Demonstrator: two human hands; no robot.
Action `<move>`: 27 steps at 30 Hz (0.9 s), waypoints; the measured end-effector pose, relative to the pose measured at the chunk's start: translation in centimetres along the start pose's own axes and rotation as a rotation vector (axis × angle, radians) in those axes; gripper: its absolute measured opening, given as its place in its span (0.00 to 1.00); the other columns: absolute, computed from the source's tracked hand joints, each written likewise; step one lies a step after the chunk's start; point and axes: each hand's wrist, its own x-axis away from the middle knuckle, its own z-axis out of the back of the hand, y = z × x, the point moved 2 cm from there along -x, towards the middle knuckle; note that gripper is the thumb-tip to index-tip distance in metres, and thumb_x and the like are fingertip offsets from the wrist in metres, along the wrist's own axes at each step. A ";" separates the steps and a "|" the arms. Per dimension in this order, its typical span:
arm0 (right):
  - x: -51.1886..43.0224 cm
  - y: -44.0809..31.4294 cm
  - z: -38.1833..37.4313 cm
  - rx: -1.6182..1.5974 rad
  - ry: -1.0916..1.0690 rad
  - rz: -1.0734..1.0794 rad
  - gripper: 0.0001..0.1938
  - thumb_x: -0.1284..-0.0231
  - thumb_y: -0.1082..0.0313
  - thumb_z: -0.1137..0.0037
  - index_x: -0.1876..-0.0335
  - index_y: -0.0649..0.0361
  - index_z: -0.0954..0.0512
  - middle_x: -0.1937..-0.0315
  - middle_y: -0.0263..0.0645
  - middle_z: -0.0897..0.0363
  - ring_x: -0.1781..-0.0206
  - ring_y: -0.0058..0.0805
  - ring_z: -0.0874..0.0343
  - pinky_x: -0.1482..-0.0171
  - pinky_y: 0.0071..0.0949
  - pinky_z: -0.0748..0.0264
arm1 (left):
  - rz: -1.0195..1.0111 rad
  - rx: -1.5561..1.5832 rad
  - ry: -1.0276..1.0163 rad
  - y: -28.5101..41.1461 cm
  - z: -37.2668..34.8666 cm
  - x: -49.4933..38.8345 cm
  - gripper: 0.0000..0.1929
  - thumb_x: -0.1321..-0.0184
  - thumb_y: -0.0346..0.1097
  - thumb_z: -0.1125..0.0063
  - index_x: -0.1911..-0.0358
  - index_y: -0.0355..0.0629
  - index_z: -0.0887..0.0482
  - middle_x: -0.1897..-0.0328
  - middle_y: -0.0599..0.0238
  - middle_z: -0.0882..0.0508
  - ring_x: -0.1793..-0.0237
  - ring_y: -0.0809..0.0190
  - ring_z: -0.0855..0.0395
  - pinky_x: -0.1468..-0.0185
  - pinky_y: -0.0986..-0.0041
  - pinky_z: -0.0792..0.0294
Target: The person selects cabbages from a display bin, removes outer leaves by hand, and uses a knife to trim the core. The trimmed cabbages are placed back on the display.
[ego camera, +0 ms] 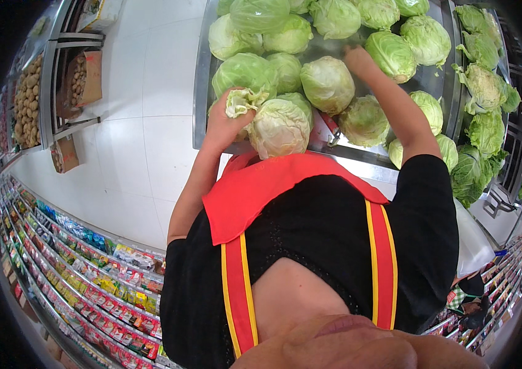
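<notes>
My left hand (229, 121) grips a bunch of torn, pale cabbage leaves (244, 102). It is beside a whitish cabbage (279, 131) at the near edge of a metal display tray (202, 87). Farther right, my right hand (357, 61) reaches down to the tray between a browned cabbage (328, 85) and a greener cabbage (391, 56). Its fingertips are hard to make out, so I cannot tell whether they hold anything. Another browned cabbage (364, 121) lies below my right forearm.
More cabbages (334, 18) cover the tray's far part. A red object with a metal end (330, 123) lies near the front edge. Leafy heads (482, 85) line a rack on the right. Potatoes (28, 101) fill a left stand, and packaged-goods shelves (104, 276) curve behind me.
</notes>
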 end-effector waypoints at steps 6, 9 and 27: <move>-2.0 0.6 -0.9 -0.220 -0.076 -0.034 0.09 0.41 0.73 0.47 0.58 0.54 0.17 0.62 0.40 0.16 0.57 0.42 0.16 0.58 0.44 0.22 | 0.005 0.063 -0.019 0.1 0.0 -0.1 0.22 0.50 0.32 0.33 0.49 0.39 0.20 0.57 0.65 0.15 0.57 0.68 0.19 0.50 0.74 0.28; -0.9 1.5 1.7 -0.375 0.075 -0.202 0.11 0.42 0.73 0.47 0.54 0.56 0.19 0.60 0.41 0.15 0.56 0.44 0.16 0.57 0.43 0.21 | 0.019 0.045 -0.014 0.0 0.1 -0.1 0.22 0.50 0.33 0.33 0.49 0.38 0.20 0.56 0.65 0.15 0.56 0.68 0.19 0.50 0.74 0.28; 8.1 -16.3 24.4 -1.450 0.689 -0.080 0.11 0.46 0.65 0.35 0.58 0.60 0.18 0.61 0.43 0.17 0.60 0.39 0.18 0.55 0.33 0.22 | 0.069 0.600 0.022 -0.5 0.3 1.1 0.26 0.47 0.27 0.31 0.42 0.37 0.24 0.47 0.62 0.17 0.51 0.63 0.17 0.50 0.71 0.25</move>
